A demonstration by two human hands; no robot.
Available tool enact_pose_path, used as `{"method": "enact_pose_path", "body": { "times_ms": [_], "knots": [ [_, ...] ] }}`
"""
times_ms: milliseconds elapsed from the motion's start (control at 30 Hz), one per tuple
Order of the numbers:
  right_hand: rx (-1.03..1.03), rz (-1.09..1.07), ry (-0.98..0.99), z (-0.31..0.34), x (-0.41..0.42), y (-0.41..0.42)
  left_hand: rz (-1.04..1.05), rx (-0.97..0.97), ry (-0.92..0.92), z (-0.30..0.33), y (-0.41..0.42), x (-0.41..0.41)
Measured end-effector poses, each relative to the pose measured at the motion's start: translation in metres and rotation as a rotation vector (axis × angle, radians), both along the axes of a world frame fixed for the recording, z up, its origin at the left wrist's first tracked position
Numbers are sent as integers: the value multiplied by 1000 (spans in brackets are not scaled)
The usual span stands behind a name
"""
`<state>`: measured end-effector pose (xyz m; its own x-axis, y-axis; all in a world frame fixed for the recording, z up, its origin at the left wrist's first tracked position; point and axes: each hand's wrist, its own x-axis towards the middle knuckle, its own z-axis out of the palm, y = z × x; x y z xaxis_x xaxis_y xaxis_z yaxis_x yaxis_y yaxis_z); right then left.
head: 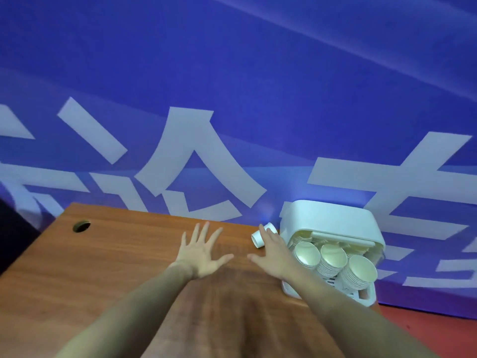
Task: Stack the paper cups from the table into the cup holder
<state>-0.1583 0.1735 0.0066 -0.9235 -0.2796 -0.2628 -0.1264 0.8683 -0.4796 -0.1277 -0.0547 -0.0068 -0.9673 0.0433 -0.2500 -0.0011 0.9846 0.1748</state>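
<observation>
A white cup holder (327,218) stands at the right edge of the wooden table (116,267), its lid raised. Inside it, stacks of paper cups (333,257) show their pale rims. One white paper cup (258,237) lies on its side on the table just left of the holder. My right hand (273,251) reaches over the table with straight fingers, and its fingertips lie on or just over that cup. My left hand (201,251) is spread flat with fingers apart over the middle of the table and holds nothing.
A round cable hole (81,226) sits near the table's far left corner. A blue banner with large white characters (206,99) hangs behind the table. Red floor (426,332) shows at the lower right beyond the table's edge.
</observation>
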Motion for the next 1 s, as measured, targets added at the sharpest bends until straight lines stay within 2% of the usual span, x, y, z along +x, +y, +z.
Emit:
{"method": "enact_pose_path", "body": {
  "times_ms": [200, 367, 567, 667, 1000],
  "knots": [
    [-48, -179, -118, -22, -36, -5, -43, 12, -49, -32, -6, -26],
    [-39, -255, -139, -42, -71, -6, -83, 50, -67, -58, -1, -59],
    [104, -372, -147, -72, -112, -13, -104, 66, -51, -96, 6, -92],
    [101, -432, -184, -82, -125, -19, -82, 60, -74, -110, 8, -100],
    [291, -389, -219, -87, -126, -25, -81, 62, -144, -113, 8, -95]
  ]
}}
